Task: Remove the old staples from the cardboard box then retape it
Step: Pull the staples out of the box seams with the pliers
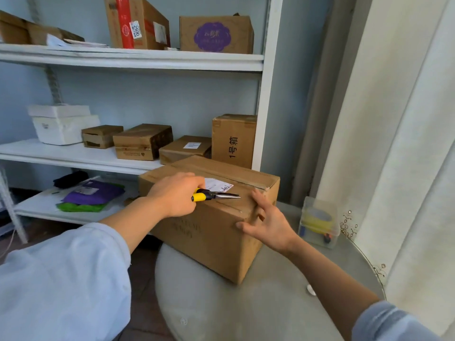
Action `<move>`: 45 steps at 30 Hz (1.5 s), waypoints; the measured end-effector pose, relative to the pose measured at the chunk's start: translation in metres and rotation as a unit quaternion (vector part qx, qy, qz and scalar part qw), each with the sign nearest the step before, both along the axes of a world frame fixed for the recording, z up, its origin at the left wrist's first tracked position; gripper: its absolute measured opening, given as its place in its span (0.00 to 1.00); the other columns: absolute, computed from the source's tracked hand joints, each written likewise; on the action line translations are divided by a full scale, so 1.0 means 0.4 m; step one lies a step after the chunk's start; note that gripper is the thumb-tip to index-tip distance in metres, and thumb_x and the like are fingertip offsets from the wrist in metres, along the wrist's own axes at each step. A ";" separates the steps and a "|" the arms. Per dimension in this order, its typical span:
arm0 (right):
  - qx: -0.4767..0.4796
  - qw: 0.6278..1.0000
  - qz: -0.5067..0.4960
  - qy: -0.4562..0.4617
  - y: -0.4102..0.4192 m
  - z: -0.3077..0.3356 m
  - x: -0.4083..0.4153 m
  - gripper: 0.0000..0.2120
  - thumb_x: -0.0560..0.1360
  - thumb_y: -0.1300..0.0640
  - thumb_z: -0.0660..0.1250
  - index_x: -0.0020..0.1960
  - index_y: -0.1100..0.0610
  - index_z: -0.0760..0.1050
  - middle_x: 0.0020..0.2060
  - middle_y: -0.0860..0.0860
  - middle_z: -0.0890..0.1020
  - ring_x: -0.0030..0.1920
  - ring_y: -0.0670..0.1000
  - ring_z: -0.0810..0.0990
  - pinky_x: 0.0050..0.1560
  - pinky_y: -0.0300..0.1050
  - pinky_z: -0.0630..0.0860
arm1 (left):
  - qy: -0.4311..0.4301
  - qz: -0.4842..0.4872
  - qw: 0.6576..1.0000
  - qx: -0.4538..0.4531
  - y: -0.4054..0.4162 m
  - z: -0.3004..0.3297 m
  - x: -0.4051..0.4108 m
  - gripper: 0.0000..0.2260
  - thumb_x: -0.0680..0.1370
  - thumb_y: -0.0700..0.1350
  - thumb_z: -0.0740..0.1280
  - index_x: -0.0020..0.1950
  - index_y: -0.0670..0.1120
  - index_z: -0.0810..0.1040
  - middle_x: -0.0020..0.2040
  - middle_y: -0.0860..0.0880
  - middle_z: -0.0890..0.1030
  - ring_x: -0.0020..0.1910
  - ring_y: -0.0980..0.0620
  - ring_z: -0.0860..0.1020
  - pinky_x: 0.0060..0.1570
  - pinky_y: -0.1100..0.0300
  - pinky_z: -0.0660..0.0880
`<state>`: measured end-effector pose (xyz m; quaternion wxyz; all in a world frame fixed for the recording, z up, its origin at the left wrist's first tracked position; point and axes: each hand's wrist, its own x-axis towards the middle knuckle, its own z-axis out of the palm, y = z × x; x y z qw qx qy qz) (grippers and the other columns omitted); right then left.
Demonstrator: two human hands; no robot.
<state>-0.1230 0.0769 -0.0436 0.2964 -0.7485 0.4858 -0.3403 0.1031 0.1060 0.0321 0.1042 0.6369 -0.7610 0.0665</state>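
Cardboard box [209, 217] under my spread right hand [267, 223]; left hand [176, 194] grips pliers [215, 195]. Risk: tips gouge cardboard or slip toward my fingers.

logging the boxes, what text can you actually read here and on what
"1号箱", printed sideways on the upright carton on the middle shelf.
"2500" on the white sticker of the red-striped carton, top shelf.
Purple emblem on the top-shelf box: too blurred.
Label on the table box: handwriting unreadable.
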 end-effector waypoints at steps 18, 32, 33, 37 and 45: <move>0.016 0.998 0.007 -0.059 -0.024 -0.026 -0.057 0.41 0.69 0.52 0.74 0.76 0.46 0.57 0.69 0.44 0.66 0.71 0.49 0.65 0.70 0.46 0.65 | -0.021 -0.104 0.994 0.023 -0.053 -0.030 -0.053 0.23 0.72 0.65 0.64 0.64 0.58 0.71 0.57 0.55 0.72 0.58 0.55 0.69 0.57 0.58 0.66; 0.052 0.996 0.027 -0.060 -0.056 -0.027 -0.104 0.40 0.70 0.52 0.74 0.76 0.44 0.58 0.72 0.49 0.66 0.71 0.51 0.67 0.71 0.52 0.66 | -0.042 -0.112 0.993 0.005 -0.074 -0.030 -0.092 0.26 0.73 0.66 0.59 0.70 0.61 0.67 0.51 0.55 0.70 0.51 0.57 0.66 0.50 0.60 0.65; 0.053 0.996 0.026 -0.060 -0.056 -0.031 -0.105 0.40 0.69 0.53 0.75 0.76 0.44 0.58 0.72 0.49 0.66 0.71 0.51 0.67 0.72 0.52 0.65 | -0.042 -0.116 0.992 0.005 -0.074 -0.032 -0.094 0.27 0.73 0.66 0.59 0.70 0.61 0.67 0.51 0.55 0.70 0.51 0.57 0.66 0.50 0.60 0.65; 0.057 0.996 0.026 -0.069 -0.058 -0.034 -0.101 0.40 0.70 0.54 0.74 0.76 0.45 0.58 0.72 0.49 0.65 0.71 0.51 0.67 0.71 0.52 0.66 | -0.039 -0.126 0.991 0.009 -0.075 -0.039 -0.089 0.27 0.73 0.66 0.60 0.71 0.61 0.66 0.54 0.54 0.71 0.53 0.56 0.67 0.51 0.59 0.66; 0.057 0.996 0.023 -0.065 -0.061 -0.037 -0.098 0.40 0.70 0.52 0.74 0.76 0.43 0.57 0.72 0.49 0.64 0.71 0.53 0.66 0.71 0.54 0.66 | -0.070 -0.121 0.990 -0.009 -0.070 -0.036 -0.113 0.27 0.74 0.66 0.61 0.72 0.62 0.63 0.55 0.54 0.71 0.55 0.55 0.68 0.55 0.57 0.67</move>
